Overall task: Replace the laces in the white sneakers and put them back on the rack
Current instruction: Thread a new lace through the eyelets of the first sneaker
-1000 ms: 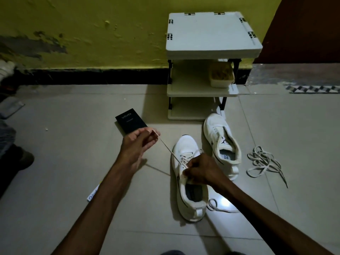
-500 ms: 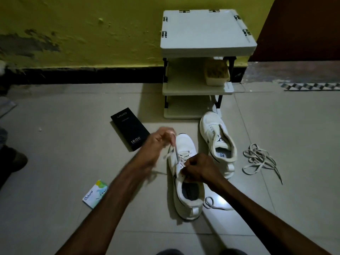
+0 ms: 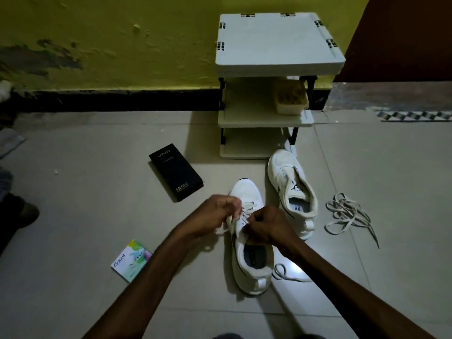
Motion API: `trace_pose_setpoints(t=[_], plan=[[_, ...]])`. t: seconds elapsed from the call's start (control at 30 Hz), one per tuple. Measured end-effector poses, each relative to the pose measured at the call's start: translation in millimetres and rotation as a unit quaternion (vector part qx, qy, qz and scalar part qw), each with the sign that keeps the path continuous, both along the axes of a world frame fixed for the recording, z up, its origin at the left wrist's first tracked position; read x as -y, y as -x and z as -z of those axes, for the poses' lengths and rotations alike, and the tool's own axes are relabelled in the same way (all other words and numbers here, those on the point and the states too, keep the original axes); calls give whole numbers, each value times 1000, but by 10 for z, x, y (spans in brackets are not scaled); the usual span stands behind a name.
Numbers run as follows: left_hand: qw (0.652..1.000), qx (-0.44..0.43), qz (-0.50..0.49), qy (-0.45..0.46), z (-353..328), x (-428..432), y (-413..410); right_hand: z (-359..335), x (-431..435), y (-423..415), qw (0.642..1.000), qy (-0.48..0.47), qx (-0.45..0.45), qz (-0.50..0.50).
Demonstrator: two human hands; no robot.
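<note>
A white sneaker (image 3: pixel 252 260) lies on the tiled floor in front of me, toe pointing away. My left hand (image 3: pixel 215 214) pinches the white lace (image 3: pixel 249 206) at the shoe's left eyelets. My right hand (image 3: pixel 266 226) grips the lace end over the tongue, right beside the left hand. Another stretch of the lace trails on the floor at the heel's right. The second white sneaker (image 3: pixel 291 187) lies unlaced to the right. A loose pile of laces (image 3: pixel 347 214) lies further right. The white three-tier rack (image 3: pixel 276 57) stands against the wall behind.
A black phone box (image 3: pixel 176 172) lies left of the shoes. A small card packet (image 3: pixel 132 260) lies near my left forearm. A tub (image 3: pixel 291 99) sits on the rack's middle shelf. Someone's dark shoe (image 3: pixel 22 211) is at the left edge.
My left hand, which had pulled the lace out taut to the left, has come back in to the sneaker and now meets my right hand over the eyelets.
</note>
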State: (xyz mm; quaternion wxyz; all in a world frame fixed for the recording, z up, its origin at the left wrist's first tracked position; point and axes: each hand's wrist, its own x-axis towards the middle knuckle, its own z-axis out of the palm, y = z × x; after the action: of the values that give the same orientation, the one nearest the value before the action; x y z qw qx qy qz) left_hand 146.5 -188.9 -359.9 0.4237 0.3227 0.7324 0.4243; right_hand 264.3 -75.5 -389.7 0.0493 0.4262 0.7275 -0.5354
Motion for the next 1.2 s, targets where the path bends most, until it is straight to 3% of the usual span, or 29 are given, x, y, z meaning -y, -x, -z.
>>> trace_pose_setpoints(t=[0.1, 0.2, 0.3, 0.37, 0.53, 0.6, 0.7, 0.83, 1.07, 1.2], plan=[[990, 77, -41, -107, -223, -5, 61, 24, -4, 7, 1000, 10, -1, 4], [993, 99, -8, -70, -232, 18, -6, 55, -17, 17, 1000, 5, -8, -11], [998, -62, -10, -6, -171, 6, 78, 57, -29, 19, 1000, 0, 0, -10], [982, -183, -35, 16, -144, -23, 145, 23, -34, 11, 999, 32, -5, -4], [971, -203, -129, -14, -129, -53, 105, -86, -83, -55, 998, 22, -59, -5], [969, -163, -184, -32, -130, -33, 144, -101, -89, -70, 996, -12, -85, -4], [975, 13, -216, -51, -174, -32, 137, -124, -114, -80, 991, -47, -123, -6], [952, 134, -270, -62, -221, -78, 72, -214, -142, -58, 984, -21, -174, -15], [942, 134, -296, -89, -192, -97, 61, -363, -142, -47, 971, 142, -174, -82], [932, 143, -317, -102, -164, -87, 66, -355, -155, -77, 973, 136, -153, -108]])
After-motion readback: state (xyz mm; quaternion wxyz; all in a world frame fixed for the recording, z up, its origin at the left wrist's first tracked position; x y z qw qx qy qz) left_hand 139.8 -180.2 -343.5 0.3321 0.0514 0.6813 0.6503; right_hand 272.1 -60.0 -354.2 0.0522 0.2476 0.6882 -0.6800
